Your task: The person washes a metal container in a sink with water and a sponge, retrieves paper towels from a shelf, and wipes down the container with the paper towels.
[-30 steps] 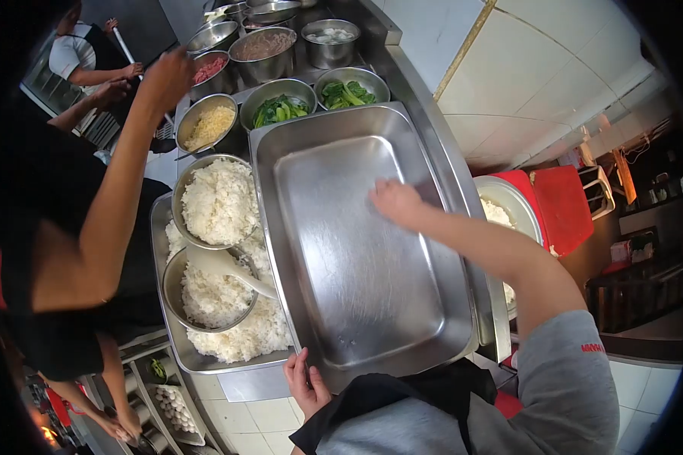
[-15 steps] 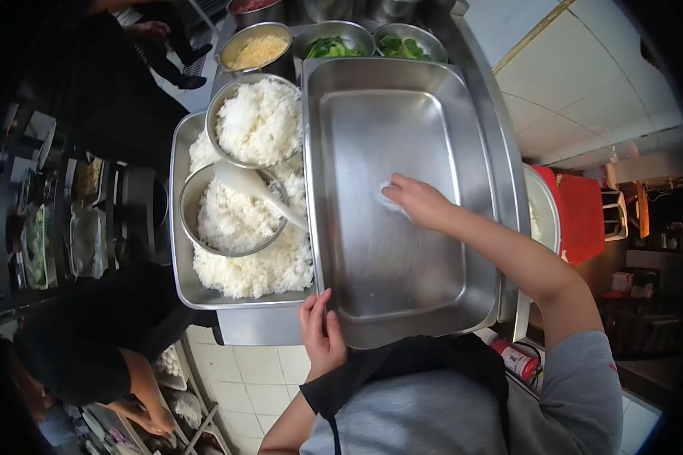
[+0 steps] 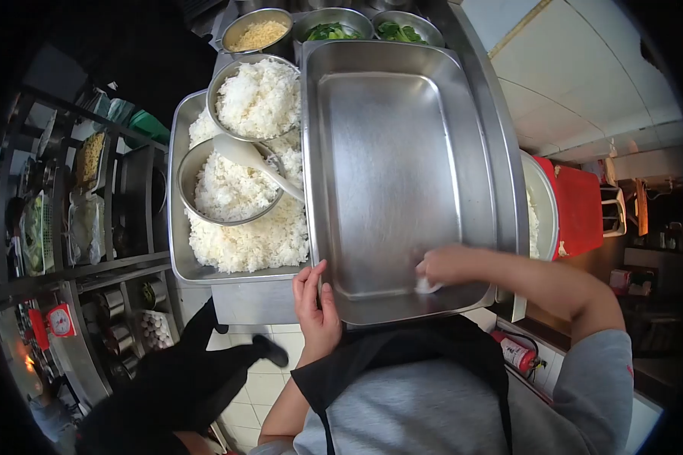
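Note:
A deep rectangular metal tray (image 3: 379,182) with a bare, wet-looking bottom lies in front of me. Near its close right corner, my right hand (image 3: 451,265) is closed on a white wipe (image 3: 427,286), pressed against the tray's bottom; whether it is cloth or paper I cannot tell. My left hand (image 3: 316,307) grips the tray's near left corner, with the thumb on the inner side and the fingers along the outer rim. To the left, a second tray (image 3: 176,197) of cooked rice carries two rice-filled metal bowls (image 3: 262,98) and a white rice paddle (image 3: 250,159).
Behind the trays stand bowls of chopped yellowish food (image 3: 258,36) and green vegetables (image 3: 330,32). A red lid or board (image 3: 580,216) and a round tub (image 3: 539,205) are at right. A fire extinguisher (image 3: 516,353) stands below. A person in black (image 3: 167,387) moves at lower left.
My right hand has moved with the wipe from the tray's middle toward its near right corner. My left hand stays at the rim. The person at left has moved, now with a leg stretched out.

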`<control>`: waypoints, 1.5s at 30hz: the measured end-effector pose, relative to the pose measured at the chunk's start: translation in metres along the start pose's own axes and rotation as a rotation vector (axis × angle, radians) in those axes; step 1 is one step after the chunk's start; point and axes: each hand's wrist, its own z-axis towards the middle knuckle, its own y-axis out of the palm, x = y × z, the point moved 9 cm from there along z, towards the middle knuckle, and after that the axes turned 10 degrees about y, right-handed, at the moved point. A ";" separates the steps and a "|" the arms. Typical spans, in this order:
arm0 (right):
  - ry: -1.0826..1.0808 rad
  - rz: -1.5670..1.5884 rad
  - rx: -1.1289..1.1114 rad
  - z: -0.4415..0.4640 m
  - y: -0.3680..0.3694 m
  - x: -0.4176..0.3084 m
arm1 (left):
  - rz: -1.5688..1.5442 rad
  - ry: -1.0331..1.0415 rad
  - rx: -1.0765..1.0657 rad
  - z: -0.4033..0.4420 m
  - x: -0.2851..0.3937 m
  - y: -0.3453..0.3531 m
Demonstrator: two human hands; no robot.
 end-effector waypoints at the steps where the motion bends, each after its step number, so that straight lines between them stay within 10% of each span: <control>1: -0.018 -0.049 -0.066 0.004 -0.011 0.010 | 0.000 0.004 0.001 0.000 0.001 0.000; 4: 0.028 0.212 0.243 0.025 -0.070 0.005 | -0.087 -0.059 0.021 -0.002 -0.004 0.003; 6: -0.325 -0.014 0.529 0.038 -0.083 -0.053 | -0.070 -0.012 0.012 -0.002 -0.004 0.005; 12: -0.340 -0.052 0.307 0.001 -0.010 -0.059 | -0.036 0.011 -0.004 -0.003 -0.007 0.005; 19: 0.354 -0.256 -0.142 -0.042 -0.011 0.049 | -0.021 0.036 -0.014 -0.001 -0.002 0.006; 22: 0.244 -0.552 0.406 -0.034 -0.068 0.039 | -0.022 0.042 -0.013 -0.003 -0.004 0.006; 31: 0.532 -0.265 0.024 -0.037 0.015 0.012 | 0.006 0.040 -0.018 -0.002 -0.004 0.004; 38: 0.253 -0.036 0.261 0.037 -0.010 -0.071 | -0.016 0.018 0.005 -0.002 -0.003 0.004; 43: 0.017 0.767 0.227 0.076 -0.026 -0.075 | -0.018 0.062 0.004 -0.001 -0.002 0.004; 45: -0.217 1.817 -0.219 0.057 -0.016 -0.072 | -0.086 0.023 0.027 -0.002 -0.001 0.003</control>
